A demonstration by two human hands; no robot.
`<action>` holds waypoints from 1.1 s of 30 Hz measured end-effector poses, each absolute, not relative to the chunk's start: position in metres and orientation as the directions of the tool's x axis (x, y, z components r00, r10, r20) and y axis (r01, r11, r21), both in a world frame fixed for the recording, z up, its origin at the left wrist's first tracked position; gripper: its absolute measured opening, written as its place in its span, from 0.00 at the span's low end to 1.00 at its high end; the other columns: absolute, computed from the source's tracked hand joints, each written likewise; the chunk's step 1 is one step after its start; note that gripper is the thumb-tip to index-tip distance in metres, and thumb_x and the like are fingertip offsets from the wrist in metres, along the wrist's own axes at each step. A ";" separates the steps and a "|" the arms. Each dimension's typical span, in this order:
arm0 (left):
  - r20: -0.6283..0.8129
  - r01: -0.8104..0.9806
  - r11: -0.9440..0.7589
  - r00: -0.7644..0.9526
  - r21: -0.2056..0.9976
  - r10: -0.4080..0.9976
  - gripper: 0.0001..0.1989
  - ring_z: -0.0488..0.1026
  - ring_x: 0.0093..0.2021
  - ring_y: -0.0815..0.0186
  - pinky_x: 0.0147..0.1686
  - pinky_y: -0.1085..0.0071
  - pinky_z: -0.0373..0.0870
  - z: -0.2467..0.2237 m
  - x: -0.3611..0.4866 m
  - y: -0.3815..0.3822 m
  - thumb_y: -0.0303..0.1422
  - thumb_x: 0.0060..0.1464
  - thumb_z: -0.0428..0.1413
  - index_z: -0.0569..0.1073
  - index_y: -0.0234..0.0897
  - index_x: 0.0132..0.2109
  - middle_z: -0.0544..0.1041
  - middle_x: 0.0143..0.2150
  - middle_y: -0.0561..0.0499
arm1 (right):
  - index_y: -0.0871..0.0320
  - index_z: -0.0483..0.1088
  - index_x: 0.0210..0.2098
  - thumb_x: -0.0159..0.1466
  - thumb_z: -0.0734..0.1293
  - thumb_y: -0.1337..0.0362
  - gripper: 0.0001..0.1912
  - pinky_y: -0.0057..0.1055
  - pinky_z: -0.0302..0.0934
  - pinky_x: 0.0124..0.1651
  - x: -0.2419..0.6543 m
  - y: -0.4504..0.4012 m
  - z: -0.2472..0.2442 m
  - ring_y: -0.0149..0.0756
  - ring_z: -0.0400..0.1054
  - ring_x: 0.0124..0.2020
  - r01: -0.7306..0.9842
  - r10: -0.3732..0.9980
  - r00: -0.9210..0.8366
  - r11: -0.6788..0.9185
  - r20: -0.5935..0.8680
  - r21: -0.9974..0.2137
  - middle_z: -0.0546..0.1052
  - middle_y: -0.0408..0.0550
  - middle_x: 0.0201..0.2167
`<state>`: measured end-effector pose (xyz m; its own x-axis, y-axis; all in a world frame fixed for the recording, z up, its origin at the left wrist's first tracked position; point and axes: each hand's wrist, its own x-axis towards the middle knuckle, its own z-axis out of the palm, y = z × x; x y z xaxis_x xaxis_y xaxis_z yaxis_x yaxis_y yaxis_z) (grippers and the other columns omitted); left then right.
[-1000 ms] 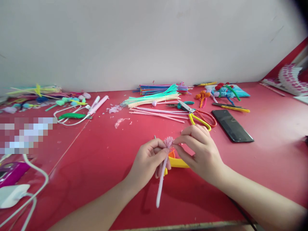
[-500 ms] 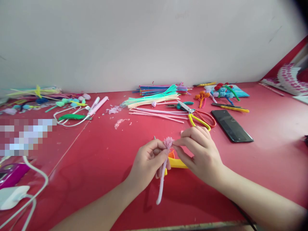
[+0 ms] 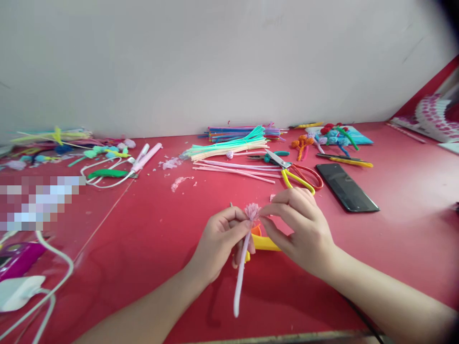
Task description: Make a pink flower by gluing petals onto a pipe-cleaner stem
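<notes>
A pink fluffy tuft [image 3: 252,210] tops a pale pink pipe cleaner stem [image 3: 241,279] that hangs down over the red table. My left hand [image 3: 223,239] pinches it just below the tuft with thumb and fingers. At the tuft's right side, my right hand [image 3: 301,229] has thumb and index finger closed on its edge. Beneath my hands lies a yellow object [image 3: 267,243] with an orange part, partly hidden by my fingers.
Scissors [image 3: 287,167], pliers [image 3: 276,156], pink pipe cleaners [image 3: 236,171] and a black phone [image 3: 347,188] lie beyond my hands. Pipe cleaner bundles [image 3: 229,145] line the wall. A pink corded tool [image 3: 146,160] and white cables [image 3: 59,258] are on the left.
The lower end of the pink stem has swung slightly down. Both hands keep nearly the same pose at the tuft.
</notes>
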<state>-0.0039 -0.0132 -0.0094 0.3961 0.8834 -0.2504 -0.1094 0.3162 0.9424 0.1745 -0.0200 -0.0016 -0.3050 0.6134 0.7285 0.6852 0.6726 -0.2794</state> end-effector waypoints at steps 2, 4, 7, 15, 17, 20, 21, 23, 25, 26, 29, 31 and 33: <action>-0.243 -0.104 0.309 0.407 0.945 0.881 0.09 0.61 0.11 0.75 0.10 0.81 0.57 -0.009 -0.004 -0.014 0.34 0.56 0.53 0.65 0.35 0.30 0.74 0.18 0.54 | 0.58 0.70 0.35 0.61 0.66 0.71 0.03 0.37 0.57 0.39 0.174 -0.020 -0.002 0.36 0.66 0.35 0.688 0.605 -0.316 0.677 0.731 -0.263 0.69 0.47 0.32; -0.236 -0.094 0.301 0.418 0.949 0.877 0.09 0.61 0.11 0.75 0.10 0.81 0.57 -0.009 -0.004 -0.014 0.34 0.56 0.53 0.65 0.35 0.30 0.74 0.18 0.54 | 0.58 0.70 0.34 0.61 0.66 0.71 0.03 0.37 0.57 0.38 0.173 -0.020 -0.001 0.36 0.66 0.35 0.685 0.596 -0.320 0.682 0.736 -0.255 0.69 0.47 0.31; -0.224 -0.091 0.288 0.424 0.953 0.878 0.09 0.62 0.12 0.75 0.11 0.81 0.58 -0.009 -0.005 -0.014 0.34 0.57 0.53 0.65 0.35 0.30 0.74 0.18 0.54 | 0.59 0.70 0.34 0.61 0.66 0.72 0.03 0.36 0.57 0.38 0.173 -0.020 0.000 0.36 0.65 0.34 0.683 0.593 -0.320 0.685 0.738 -0.254 0.69 0.47 0.31; -0.219 -0.083 0.278 0.421 0.957 0.880 0.09 0.62 0.12 0.75 0.11 0.81 0.58 -0.011 -0.005 -0.013 0.34 0.56 0.54 0.66 0.36 0.30 0.74 0.17 0.54 | 0.59 0.69 0.33 0.61 0.65 0.73 0.04 0.36 0.57 0.37 0.172 -0.019 0.000 0.35 0.65 0.34 0.681 0.586 -0.326 0.690 0.742 -0.246 0.70 0.47 0.30; -0.215 -0.086 0.274 0.419 0.958 0.882 0.09 0.63 0.12 0.75 0.11 0.81 0.58 -0.011 -0.005 -0.014 0.35 0.56 0.54 0.66 0.36 0.30 0.74 0.17 0.55 | 0.59 0.68 0.32 0.61 0.65 0.73 0.04 0.36 0.58 0.37 0.173 -0.019 0.000 0.35 0.65 0.34 0.684 0.584 -0.330 0.690 0.742 -0.239 0.70 0.47 0.30; -0.193 -0.097 0.254 0.414 0.962 0.890 0.09 0.64 0.13 0.75 0.12 0.81 0.59 -0.010 -0.005 -0.014 0.35 0.56 0.55 0.67 0.36 0.31 0.74 0.18 0.55 | 0.59 0.69 0.33 0.61 0.65 0.73 0.04 0.36 0.58 0.37 0.174 -0.020 0.001 0.35 0.65 0.33 0.676 0.579 -0.325 0.695 0.747 -0.245 0.69 0.47 0.30; -0.181 -0.107 0.243 0.403 0.964 0.897 0.08 0.65 0.14 0.75 0.13 0.82 0.60 -0.010 -0.005 -0.014 0.34 0.56 0.55 0.68 0.36 0.31 0.74 0.19 0.55 | 0.59 0.69 0.35 0.60 0.65 0.73 0.04 0.36 0.58 0.36 0.175 -0.021 0.001 0.35 0.64 0.33 0.667 0.573 -0.316 0.701 0.756 -0.253 0.69 0.47 0.30; -0.143 -0.132 0.204 0.370 0.970 0.918 0.07 0.65 0.15 0.76 0.13 0.83 0.59 -0.009 -0.007 -0.015 0.34 0.56 0.56 0.69 0.36 0.32 0.76 0.21 0.54 | 0.60 0.69 0.38 0.59 0.66 0.74 0.07 0.36 0.59 0.36 0.176 -0.023 0.004 0.35 0.64 0.33 0.644 0.552 -0.278 0.715 0.786 -0.274 0.69 0.48 0.31; -0.076 -0.165 0.137 0.333 0.977 0.940 0.06 0.65 0.15 0.78 0.14 0.84 0.59 -0.008 -0.009 -0.016 0.33 0.56 0.56 0.71 0.36 0.33 0.78 0.26 0.54 | 0.60 0.68 0.38 0.58 0.66 0.75 0.09 0.36 0.60 0.35 0.177 -0.025 0.006 0.35 0.64 0.33 0.624 0.527 -0.236 0.726 0.817 -0.289 0.69 0.48 0.31; -0.033 -0.184 0.096 0.318 0.978 0.947 0.04 0.64 0.15 0.80 0.14 0.85 0.58 -0.008 -0.010 -0.016 0.32 0.56 0.57 0.72 0.37 0.33 0.79 0.28 0.53 | 0.60 0.68 0.37 0.58 0.66 0.76 0.09 0.36 0.60 0.35 0.178 -0.026 0.007 0.35 0.64 0.33 0.616 0.517 -0.224 0.732 0.826 -0.291 0.69 0.48 0.31; 0.097 -0.244 -0.025 0.288 0.969 0.953 0.02 0.63 0.15 0.80 0.16 0.83 0.61 -0.007 -0.012 -0.019 0.30 0.56 0.56 0.74 0.40 0.36 0.78 0.29 0.54 | 0.59 0.67 0.35 0.56 0.65 0.78 0.10 0.36 0.60 0.35 0.178 -0.027 0.008 0.34 0.64 0.31 0.586 0.491 -0.244 0.762 0.836 -0.276 0.69 0.47 0.30; 0.163 -0.259 -0.088 0.285 0.962 0.945 0.04 0.66 0.17 0.77 0.19 0.79 0.66 -0.007 -0.012 -0.020 0.29 0.57 0.56 0.74 0.42 0.37 0.77 0.26 0.56 | 0.59 0.67 0.35 0.56 0.66 0.78 0.10 0.37 0.60 0.35 0.177 -0.027 0.007 0.34 0.64 0.31 0.567 0.464 -0.283 0.787 0.840 -0.244 0.69 0.47 0.30; 0.203 -0.250 -0.130 0.291 0.960 0.935 0.05 0.70 0.21 0.73 0.24 0.75 0.70 -0.007 -0.013 -0.021 0.28 0.57 0.55 0.75 0.42 0.37 0.75 0.23 0.55 | 0.60 0.67 0.35 0.55 0.66 0.78 0.10 0.37 0.60 0.35 0.176 -0.028 0.005 0.33 0.63 0.30 0.554 0.424 -0.320 0.809 0.847 -0.196 0.69 0.46 0.29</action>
<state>-0.0128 -0.0211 -0.0075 0.2912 0.9350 0.2025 -0.2496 -0.1301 0.9596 0.1757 -0.0285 0.0053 -0.3199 0.4241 0.8473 0.5542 0.8091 -0.1957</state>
